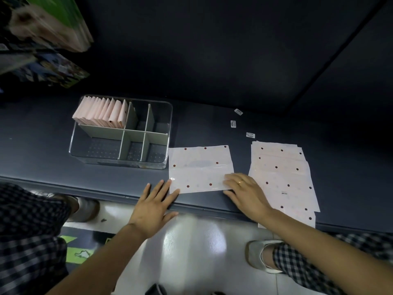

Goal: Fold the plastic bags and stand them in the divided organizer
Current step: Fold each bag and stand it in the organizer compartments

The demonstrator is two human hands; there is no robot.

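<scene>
A white plastic bag with dark red dots (200,167) lies flat on the dark shelf near its front edge. My left hand (154,206) rests flat, fingers spread, its fingertips touching the bag's lower left corner. My right hand (244,193) lies flat on the bag's lower right corner, a ring on one finger. A stack of the same dotted bags (282,175) lies to the right. The clear divided organizer (163,165) stands to the left of the bag. Several folded pink bags (102,111) stand upright in its back left compartment.
Three small white labels (238,111) lie on the shelf behind the bags. Stacked packages (49,24) hang at the upper left. The shelf's front edge (106,191) runs just under my hands, with the floor and my shoes (261,256) below.
</scene>
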